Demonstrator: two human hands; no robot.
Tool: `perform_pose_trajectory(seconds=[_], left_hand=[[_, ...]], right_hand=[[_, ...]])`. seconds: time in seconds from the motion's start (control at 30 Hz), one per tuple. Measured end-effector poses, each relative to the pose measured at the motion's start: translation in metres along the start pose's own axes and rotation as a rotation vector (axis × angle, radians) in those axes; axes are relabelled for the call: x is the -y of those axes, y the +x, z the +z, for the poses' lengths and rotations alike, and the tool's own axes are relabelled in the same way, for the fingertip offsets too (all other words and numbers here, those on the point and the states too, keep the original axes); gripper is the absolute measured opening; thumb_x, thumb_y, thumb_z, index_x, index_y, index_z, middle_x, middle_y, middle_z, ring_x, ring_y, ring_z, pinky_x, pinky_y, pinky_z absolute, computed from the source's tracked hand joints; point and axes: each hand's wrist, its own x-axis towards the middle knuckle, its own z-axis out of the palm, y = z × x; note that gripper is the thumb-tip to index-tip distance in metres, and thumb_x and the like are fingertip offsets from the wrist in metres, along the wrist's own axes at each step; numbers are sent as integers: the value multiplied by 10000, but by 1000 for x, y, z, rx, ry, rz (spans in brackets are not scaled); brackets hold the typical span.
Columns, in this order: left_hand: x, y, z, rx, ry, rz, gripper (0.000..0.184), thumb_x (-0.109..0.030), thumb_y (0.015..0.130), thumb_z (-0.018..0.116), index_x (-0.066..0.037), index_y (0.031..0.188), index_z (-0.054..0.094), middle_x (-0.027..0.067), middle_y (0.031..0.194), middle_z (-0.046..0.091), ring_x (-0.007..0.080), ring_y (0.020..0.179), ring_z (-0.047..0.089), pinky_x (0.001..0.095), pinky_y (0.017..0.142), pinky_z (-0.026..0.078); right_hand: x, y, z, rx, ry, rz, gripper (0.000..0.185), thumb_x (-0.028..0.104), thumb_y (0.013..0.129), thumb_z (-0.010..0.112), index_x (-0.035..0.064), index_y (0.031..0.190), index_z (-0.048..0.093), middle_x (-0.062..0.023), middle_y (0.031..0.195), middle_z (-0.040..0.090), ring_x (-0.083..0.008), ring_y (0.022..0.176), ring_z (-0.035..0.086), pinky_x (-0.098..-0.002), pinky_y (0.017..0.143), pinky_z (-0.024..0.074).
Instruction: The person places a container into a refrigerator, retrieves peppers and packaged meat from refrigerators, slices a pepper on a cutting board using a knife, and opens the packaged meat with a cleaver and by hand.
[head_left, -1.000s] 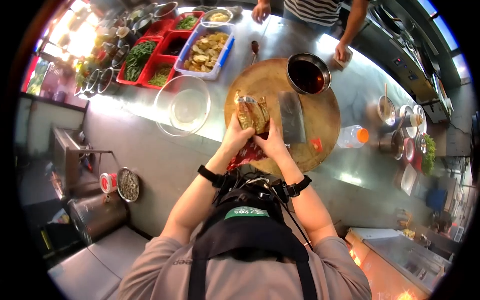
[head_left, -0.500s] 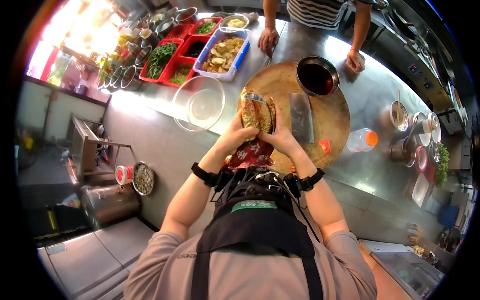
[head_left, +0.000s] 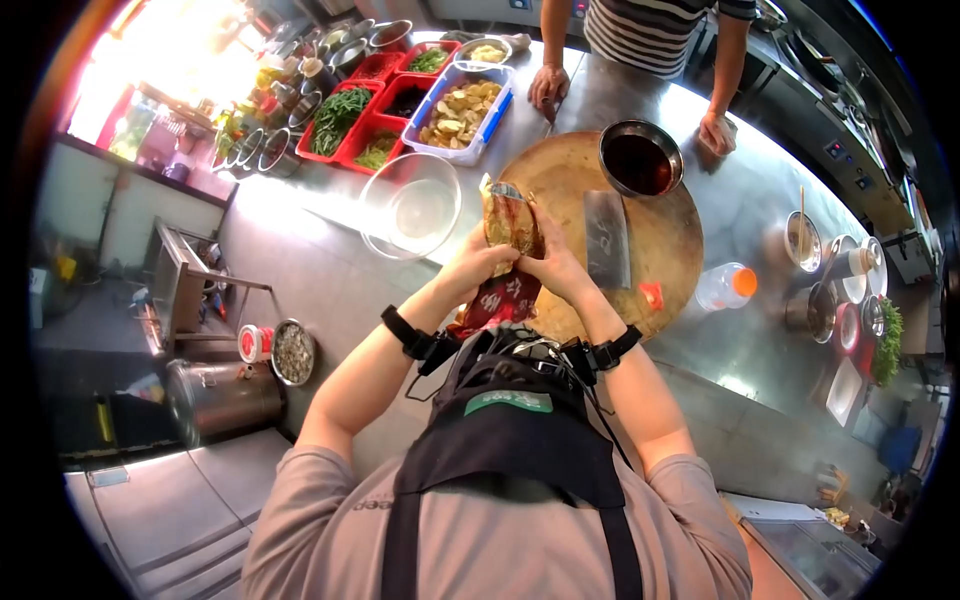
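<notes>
Both of my hands are wrapped round a gold-and-red foil food packet (head_left: 512, 222), its gold end pointing away from me and its red end toward my apron. My left hand (head_left: 480, 260) grips the packet's left side, and my right hand (head_left: 555, 262) the right, with the thumbs close together on top. The packet is over the near left edge of a round wooden chopping board (head_left: 665, 235). On that board lie a cleaver (head_left: 607, 240) and a small red scrap (head_left: 652, 295). A bowl of dark liquid (head_left: 640, 165) sits at its far side.
A clear plastic bowl (head_left: 410, 205) stands left of the board. Beyond it are a tub of sliced food (head_left: 460, 115) and red trays of greens (head_left: 340, 120). An orange-capped bottle (head_left: 727, 287) lies to the right. Across the counter, another person's hands (head_left: 548, 88) rest on the steel.
The view has shifted slightly. My hands still grip the packet, which has turned a little, with its red end swung leftward.
</notes>
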Motion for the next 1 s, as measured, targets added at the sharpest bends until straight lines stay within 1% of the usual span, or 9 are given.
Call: perform_pose_trajectory(seconds=[0.23, 0.3, 0.43, 0.5, 0.6, 0.7, 0.83, 0.93, 1.0], left_hand=[[0, -1, -2, 96, 366, -62, 525, 89, 854, 560, 2, 1363, 462, 100, 1221, 605, 186, 1095, 606, 325, 938, 500], [2, -3, 0, 17, 331, -55, 496, 54, 837, 587, -8, 1320, 493, 84, 1169, 620, 153, 1041, 601, 295, 884, 500], [-1, -6, 4, 9, 269, -40, 492, 65, 847, 577, -14, 1324, 490, 88, 1176, 622, 166, 1060, 606, 307, 900, 503], [-1, -9, 9, -52, 211, -59, 488, 82, 862, 554, -10, 1336, 482, 93, 1196, 619, 179, 1080, 608, 323, 921, 509], [-6, -13, 6, 10, 98, -111, 463, 62, 893, 551, -3, 1344, 467, 96, 1209, 613, 182, 1082, 609, 332, 924, 514], [-16, -28, 2, 48, 10, -193, 442, -20, 950, 554, 1, 1378, 445, 114, 1255, 583, 194, 1107, 604, 345, 949, 519], [-12, -41, -7, 5, 26, -206, 433, -64, 976, 556, -2, 1387, 433, 108, 1276, 570, 192, 1126, 592, 346, 964, 509], [-10, -54, -14, 29, 172, -186, 434, -60, 989, 535, -2, 1401, 414, 104, 1299, 558, 189, 1146, 579, 349, 983, 494], [-8, -65, -15, -96, 199, -194, 449, -44, 993, 520, -3, 1421, 391, 107, 1299, 558, 187, 1161, 570, 354, 1000, 477]], right_hand=[[-20, 4, 17, -35, 54, 43, 1142, 129, 658, 825, 73, 1558, 124, -263, 1463, 327, -402, 1368, 338, -431, 1145, 326], [-10, -1, 17, -34, -100, 79, 1099, 66, 684, 799, 54, 1556, 130, -237, 1505, 310, -350, 1382, 369, -397, 1135, 353], [-9, 2, 16, -19, -76, 47, 1108, 76, 688, 802, 64, 1561, 120, -250, 1517, 284, -364, 1406, 324, -404, 1137, 349], [1, 0, 17, -30, -62, 122, 1095, 95, 700, 805, 78, 1563, 131, -239, 1503, 298, -354, 1404, 327, -407, 1138, 348], [-5, 0, 10, 44, 14, 34, 1048, 99, 730, 797, 96, 1561, 158, -205, 1472, 332, -325, 1374, 370, -398, 1129, 357], [-12, -3, 8, 88, 148, -22, 988, 140, 726, 798, 95, 1527, 221, -239, 1408, 360, -376, 1320, 391, -430, 1099, 381], [-11, -6, 23, 84, 103, -112, 896, 171, 692, 820, 75, 1434, 328, -243, 1352, 412, -398, 1299, 401, -433, 1099, 370], [-3, -14, 45, 100, -15, -72, 935, 116, 685, 810, 98, 1463, 292, -186, 1357, 400, -342, 1298, 418, -420, 1103, 374], [-1, -16, 64, 115, -53, -54, 966, 114, 669, 804, 105, 1475, 270, -201, 1362, 385, -363, 1295, 415, -428, 1109, 370]])
